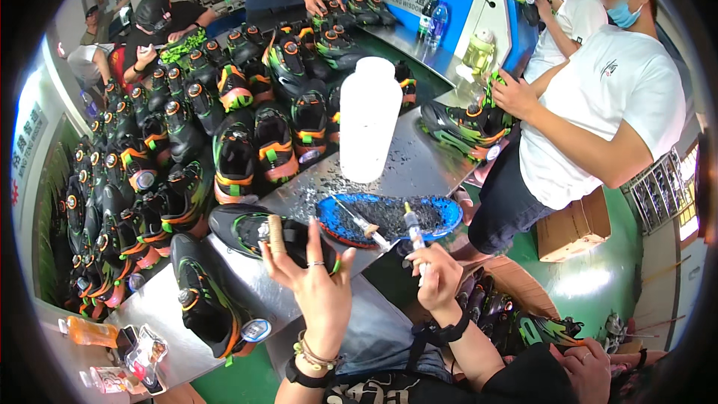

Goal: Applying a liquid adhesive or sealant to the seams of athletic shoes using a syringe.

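Observation:
My left hand (313, 284) is raised over a black and green shoe (243, 228) on the metal table (419, 164), fingers spread, pinching a small tan ribbed piece (275, 233) at its fingertips. My right hand (435, 275) grips a slim white tool with an orange tip (413, 229), pointing up at the edge of a blue tray (449, 213). The tray holds black scraps and a second thin tool (363, 224). A tall white plastic bottle (368, 116) stands just behind the tray.
Many black, orange and green shoes (224, 120) cover the table's left and far side. A person in a white shirt (606, 105) at right holds a shoe (464, 126). Other people work at the far end. A cardboard box (574, 228) sits on the green floor.

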`<state>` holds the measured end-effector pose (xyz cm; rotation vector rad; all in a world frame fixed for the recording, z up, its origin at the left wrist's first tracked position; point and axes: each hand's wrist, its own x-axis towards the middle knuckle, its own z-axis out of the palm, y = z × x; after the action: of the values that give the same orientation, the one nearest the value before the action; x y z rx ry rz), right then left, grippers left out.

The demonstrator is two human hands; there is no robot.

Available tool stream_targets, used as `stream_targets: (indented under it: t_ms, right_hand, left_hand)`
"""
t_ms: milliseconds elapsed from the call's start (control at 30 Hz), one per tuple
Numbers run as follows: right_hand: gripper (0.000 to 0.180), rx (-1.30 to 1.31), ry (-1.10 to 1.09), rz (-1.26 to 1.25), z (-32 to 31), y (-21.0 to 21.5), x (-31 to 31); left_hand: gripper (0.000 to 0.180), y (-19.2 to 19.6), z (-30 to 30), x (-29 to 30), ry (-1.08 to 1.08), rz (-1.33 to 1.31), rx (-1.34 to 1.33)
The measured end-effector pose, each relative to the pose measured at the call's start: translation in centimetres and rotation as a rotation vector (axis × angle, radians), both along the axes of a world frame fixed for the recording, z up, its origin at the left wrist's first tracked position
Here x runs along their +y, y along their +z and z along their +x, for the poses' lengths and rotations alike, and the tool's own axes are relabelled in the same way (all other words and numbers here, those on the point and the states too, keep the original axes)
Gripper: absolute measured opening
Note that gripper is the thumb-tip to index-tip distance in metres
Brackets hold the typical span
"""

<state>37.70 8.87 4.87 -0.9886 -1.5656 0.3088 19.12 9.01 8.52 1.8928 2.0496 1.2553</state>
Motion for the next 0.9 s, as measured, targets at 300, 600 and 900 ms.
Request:
stream_targets:
  t_ms: [300,600,900]
  right_hand:
    - [0.032,0.338,-0.024,-0.435,0.3,-2.8,1.8]
    - [0.042,0.411,-0.091,-0.33,-0.2,-0.1,1.6]
    - [0.041,0.331,-0.092,-0.393,1.8,0.0,0.1]
  left_hand:
    - [0.031,8.0,-7.4,-9.2,-0.262,0.155,0.231]
    - [0.057,5.6,-15.4,-12.7,-0.032,-0.227,0.24]
    - [0.023,5.0,-13.9,-11.6,-0.179,-0.242,0.974]
